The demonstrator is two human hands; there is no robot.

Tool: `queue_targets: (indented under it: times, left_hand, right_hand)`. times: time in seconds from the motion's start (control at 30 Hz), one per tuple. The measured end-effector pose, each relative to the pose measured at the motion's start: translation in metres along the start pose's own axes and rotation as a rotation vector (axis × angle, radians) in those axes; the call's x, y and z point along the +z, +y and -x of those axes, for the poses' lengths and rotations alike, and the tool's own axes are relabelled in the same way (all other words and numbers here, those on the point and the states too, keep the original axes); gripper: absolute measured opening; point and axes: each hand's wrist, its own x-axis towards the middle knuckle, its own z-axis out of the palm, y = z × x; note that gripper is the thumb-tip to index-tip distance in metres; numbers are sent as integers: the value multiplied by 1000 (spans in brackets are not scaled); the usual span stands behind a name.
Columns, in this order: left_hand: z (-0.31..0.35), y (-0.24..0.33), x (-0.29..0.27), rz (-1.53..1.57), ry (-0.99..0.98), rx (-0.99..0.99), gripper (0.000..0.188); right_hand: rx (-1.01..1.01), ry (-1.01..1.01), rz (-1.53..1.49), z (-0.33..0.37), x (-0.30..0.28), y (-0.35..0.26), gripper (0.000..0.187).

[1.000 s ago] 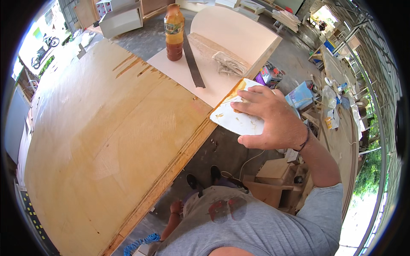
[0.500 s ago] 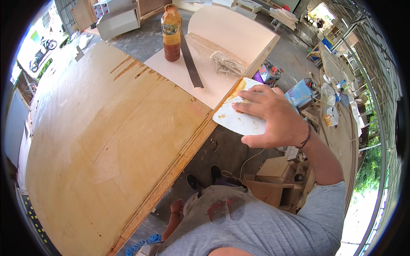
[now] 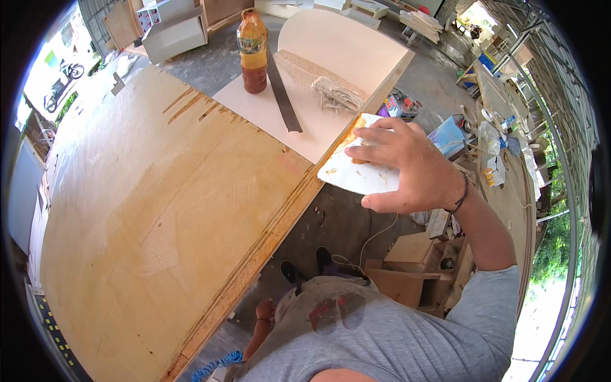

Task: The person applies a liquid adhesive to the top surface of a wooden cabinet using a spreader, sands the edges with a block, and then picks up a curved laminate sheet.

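Note:
My right hand (image 3: 410,162) is over a thin white board (image 3: 340,175) at the corner of the large wooden panel (image 3: 159,191). Orange-brown smears mark the board. The fingers are spread above it, with the thumb apart past its near edge; whether the fingertips touch the board is hard to tell. A small brown patch shows beneath them. My left hand (image 3: 265,310) hangs low by my side, beyond the panel's near edge. Its fingers are small and partly hidden, so its grip is unclear.
On a pale board stand a plastic bottle (image 3: 252,54) of orange-brown liquid, a long dark metal strip (image 3: 282,95) and a crumpled cloth (image 3: 337,92). A blue coiled hose (image 3: 216,365) lies near my left arm. Wooden boxes (image 3: 404,270) and a cluttered bench (image 3: 509,184) are at right.
My right hand has shifted slightly, its fingers looking a little more raised and the thumb farther from them. The bottle, strip and cloth stay in place; the view moves slightly.

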Motion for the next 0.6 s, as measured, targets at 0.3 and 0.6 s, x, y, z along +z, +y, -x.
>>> queue_targets:
  times: [0.3, 0.6]
  left_hand:
    - [2, 4, -6, 23, -17, -43, 38]
    - [-4, -7, 1, 25, 18, -1, 37]
  right_hand:
    - [25, 41, -25, 6, 15, 5, 62]
    - [29, 9, -1, 1, 5, 6, 61]
